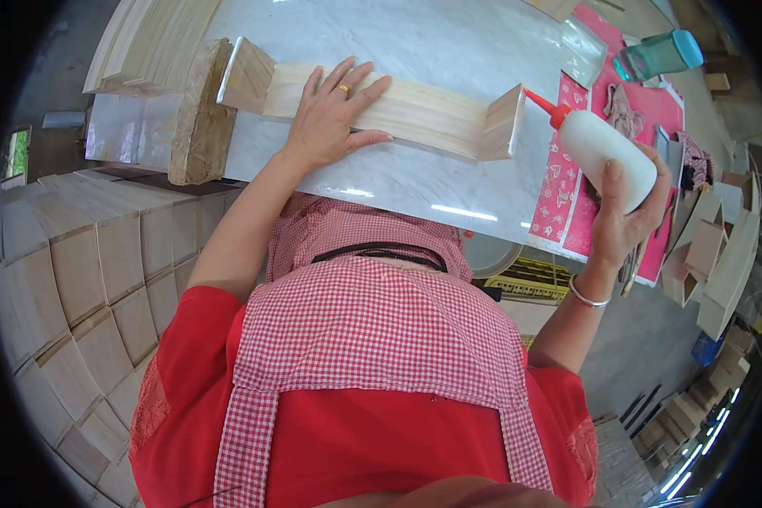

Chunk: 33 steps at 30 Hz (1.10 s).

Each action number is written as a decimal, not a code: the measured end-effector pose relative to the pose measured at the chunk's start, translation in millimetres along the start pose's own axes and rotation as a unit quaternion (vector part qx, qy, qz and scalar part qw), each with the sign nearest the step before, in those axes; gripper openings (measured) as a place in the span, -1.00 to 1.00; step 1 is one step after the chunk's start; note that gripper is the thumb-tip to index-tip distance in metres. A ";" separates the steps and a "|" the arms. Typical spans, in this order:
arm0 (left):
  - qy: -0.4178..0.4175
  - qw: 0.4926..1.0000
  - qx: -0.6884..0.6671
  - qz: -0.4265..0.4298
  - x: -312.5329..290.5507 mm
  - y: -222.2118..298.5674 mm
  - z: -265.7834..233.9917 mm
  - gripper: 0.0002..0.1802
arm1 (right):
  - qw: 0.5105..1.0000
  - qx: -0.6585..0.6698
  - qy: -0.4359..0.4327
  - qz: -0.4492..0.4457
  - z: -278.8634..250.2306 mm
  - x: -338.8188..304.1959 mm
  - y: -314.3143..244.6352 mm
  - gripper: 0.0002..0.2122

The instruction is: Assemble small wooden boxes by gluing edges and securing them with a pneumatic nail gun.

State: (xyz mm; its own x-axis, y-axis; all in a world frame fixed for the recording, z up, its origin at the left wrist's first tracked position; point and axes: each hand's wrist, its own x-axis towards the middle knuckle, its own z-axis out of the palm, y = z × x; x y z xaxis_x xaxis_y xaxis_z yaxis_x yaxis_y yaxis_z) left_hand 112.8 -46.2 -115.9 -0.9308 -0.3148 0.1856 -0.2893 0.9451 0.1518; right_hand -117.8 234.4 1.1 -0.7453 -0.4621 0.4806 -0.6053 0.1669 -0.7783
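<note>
A pale wooden U-shaped frame [423, 108], one long board with a short upright board at each end, lies on the glossy white tabletop [381, 188]. Flat on the long board, toward its left part, rests my left hand [334, 118] with fingers spread. My right hand [631, 199] is wrapped round a white squeeze bottle [605, 148] with a red pointed nozzle. The bottle is tilted, and its nozzle tip meets the top edge of the right end board [504, 123]. Whether glue is coming out is too small to tell.
Thin boards [148, 42] are stacked at the far left behind a rough wooden block [201, 114]. Wooden boxes [102, 271] are piled left of me. A pink patterned cloth [559, 186], a teal bottle [659, 56] and a crumpled rag [622, 112] lie to the right.
</note>
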 end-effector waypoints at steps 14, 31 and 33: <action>0.010 1.000 -0.013 0.005 11.1 1.7 -3.6 -0.16 | 0.999 0.015 -0.035 0.037 -39.2 -25.8 -10.2 -0.59; 0.170 0.964 0.006 -0.205 25.9 -75.6 -162.9 -0.40 | 0.960 -0.275 0.051 0.024 55.1 29.1 147.8 -0.65; 0.223 0.924 0.140 -0.276 28.6 -149.2 -196.3 -0.39 | 0.964 -0.264 0.043 0.002 51.5 30.9 145.7 -0.66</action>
State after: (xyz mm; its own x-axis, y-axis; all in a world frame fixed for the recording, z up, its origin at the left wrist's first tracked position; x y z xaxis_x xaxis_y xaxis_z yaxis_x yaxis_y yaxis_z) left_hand 173.2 -213.4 57.3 -0.4568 -0.7019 0.5465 -0.7972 0.5956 0.0985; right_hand -214.6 199.6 -118.2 -0.7552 -0.3898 0.5270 -0.6425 0.5995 -0.4772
